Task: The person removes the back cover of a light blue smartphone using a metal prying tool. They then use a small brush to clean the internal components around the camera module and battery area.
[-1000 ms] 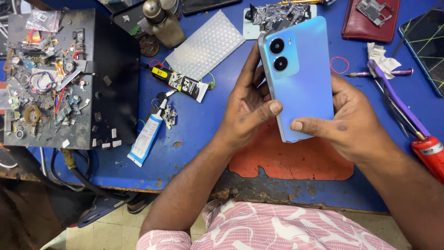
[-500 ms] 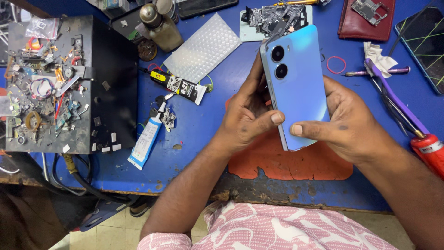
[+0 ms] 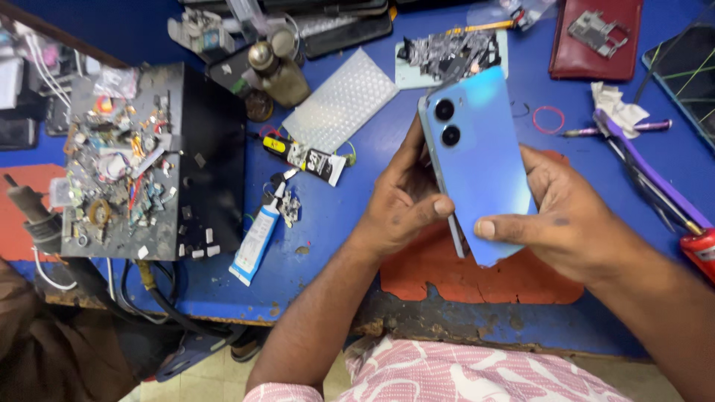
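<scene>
A light blue smartphone point(image 3: 477, 156) with two round rear camera lenses is held back-side up over the blue workbench point(image 3: 357, 216). My left hand point(image 3: 402, 197) grips its left edge, thumb pressed across the lower back. My right hand point(image 3: 558, 212) holds the right edge and bottom corner, thumb on the back cover. The phone tilts slightly, top end pointing away from me. Below it lies a worn orange mat point(image 3: 477, 275).
A black box point(image 3: 160, 164) covered with small scrap parts stands at left. Glue tubes point(image 3: 257, 238) point(image 3: 305, 156), a bubble-wrap sheet point(image 3: 339, 100), a bottle point(image 3: 279, 71), a maroon case point(image 3: 596, 37), a pink rubber band point(image 3: 549, 119) and a purple-handled tool point(image 3: 648, 171) lie around.
The phone and both hands have shifted slightly down and left in view; the grip looks the same, thumbs still on the back cover.
</scene>
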